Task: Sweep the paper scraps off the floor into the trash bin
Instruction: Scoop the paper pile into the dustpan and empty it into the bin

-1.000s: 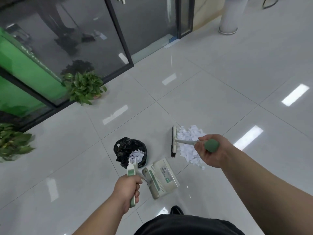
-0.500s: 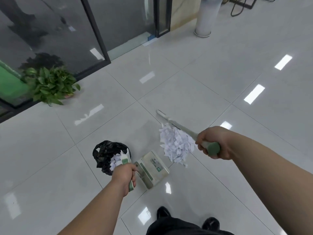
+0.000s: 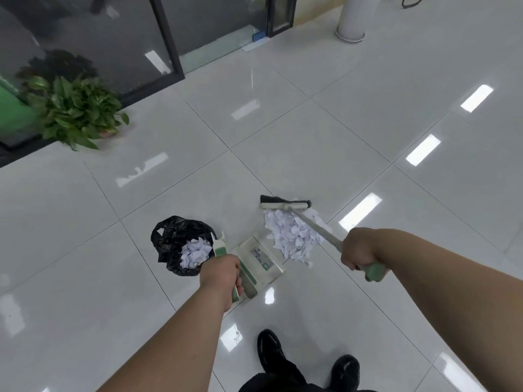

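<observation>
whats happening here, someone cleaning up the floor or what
A person is sweeping up torn paper. The right hand grips the broom, whose head sits on the far side of a pile of paper scraps. The left hand holds the dustpan by its handle, right beside the pile. The black-bagged trash bin next to it already has scraps inside.

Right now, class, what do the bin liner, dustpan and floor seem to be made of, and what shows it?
Bin liner: probably thin black plastic film; it crumples and glints. Dustpan: likely rigid moulded plastic, pale, smooth. Floor: glossy tiles, perhaps ceramic; grout lines and mirror-like light reflections.
</observation>
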Action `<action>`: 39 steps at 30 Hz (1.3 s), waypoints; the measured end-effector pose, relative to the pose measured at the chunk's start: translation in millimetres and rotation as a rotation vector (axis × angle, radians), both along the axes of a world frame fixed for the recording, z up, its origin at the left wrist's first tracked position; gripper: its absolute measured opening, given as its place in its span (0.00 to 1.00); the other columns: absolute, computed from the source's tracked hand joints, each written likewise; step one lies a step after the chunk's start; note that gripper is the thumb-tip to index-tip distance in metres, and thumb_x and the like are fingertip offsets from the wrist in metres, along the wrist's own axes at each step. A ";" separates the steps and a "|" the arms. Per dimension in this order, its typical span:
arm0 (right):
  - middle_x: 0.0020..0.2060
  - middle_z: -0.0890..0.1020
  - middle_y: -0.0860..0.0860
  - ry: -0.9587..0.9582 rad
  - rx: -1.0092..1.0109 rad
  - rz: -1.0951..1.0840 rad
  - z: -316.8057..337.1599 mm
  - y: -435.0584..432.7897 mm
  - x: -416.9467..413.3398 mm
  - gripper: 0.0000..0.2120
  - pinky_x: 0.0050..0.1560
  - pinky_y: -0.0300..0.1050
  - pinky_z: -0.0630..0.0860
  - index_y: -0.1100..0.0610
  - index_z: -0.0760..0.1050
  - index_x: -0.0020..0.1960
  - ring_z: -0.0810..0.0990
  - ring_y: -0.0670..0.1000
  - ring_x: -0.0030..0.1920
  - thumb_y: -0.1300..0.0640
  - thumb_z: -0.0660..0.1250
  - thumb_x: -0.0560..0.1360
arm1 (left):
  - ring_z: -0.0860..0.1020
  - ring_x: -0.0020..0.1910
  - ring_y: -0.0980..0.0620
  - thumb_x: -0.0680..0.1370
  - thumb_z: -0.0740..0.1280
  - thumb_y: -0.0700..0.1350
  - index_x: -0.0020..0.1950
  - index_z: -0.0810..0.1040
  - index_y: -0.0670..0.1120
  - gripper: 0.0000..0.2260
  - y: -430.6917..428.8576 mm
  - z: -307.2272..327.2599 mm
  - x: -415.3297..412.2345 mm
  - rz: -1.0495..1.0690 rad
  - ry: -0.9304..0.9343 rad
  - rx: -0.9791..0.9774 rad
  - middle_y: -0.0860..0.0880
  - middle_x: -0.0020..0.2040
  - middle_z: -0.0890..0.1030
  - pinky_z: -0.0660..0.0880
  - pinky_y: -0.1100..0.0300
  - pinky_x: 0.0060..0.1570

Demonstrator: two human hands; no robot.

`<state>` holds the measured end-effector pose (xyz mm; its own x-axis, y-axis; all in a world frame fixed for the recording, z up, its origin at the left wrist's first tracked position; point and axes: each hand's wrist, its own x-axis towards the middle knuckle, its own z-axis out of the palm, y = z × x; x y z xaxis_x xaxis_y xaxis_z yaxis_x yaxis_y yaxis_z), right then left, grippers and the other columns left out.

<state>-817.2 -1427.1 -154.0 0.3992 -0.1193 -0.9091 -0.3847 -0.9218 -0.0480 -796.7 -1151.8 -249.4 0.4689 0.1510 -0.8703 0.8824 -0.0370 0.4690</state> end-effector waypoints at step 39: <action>0.33 0.79 0.58 0.102 0.219 -0.911 40.2 -32.0 -74.1 0.12 0.25 0.37 0.70 0.65 0.75 0.57 0.73 0.52 0.24 0.64 0.66 0.75 | 0.60 0.18 0.51 0.75 0.59 0.34 0.48 0.78 0.36 0.09 -8.3 -23.2 14.1 -0.154 -0.018 -0.092 0.49 0.21 0.63 0.63 0.63 0.20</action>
<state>-891.3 -1459.1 -113.8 0.1534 -0.1686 -0.9737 -0.9649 -0.2382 -0.1107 -782.6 -1160.0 -272.6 0.4958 -0.0037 -0.8685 0.8612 -0.1267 0.4922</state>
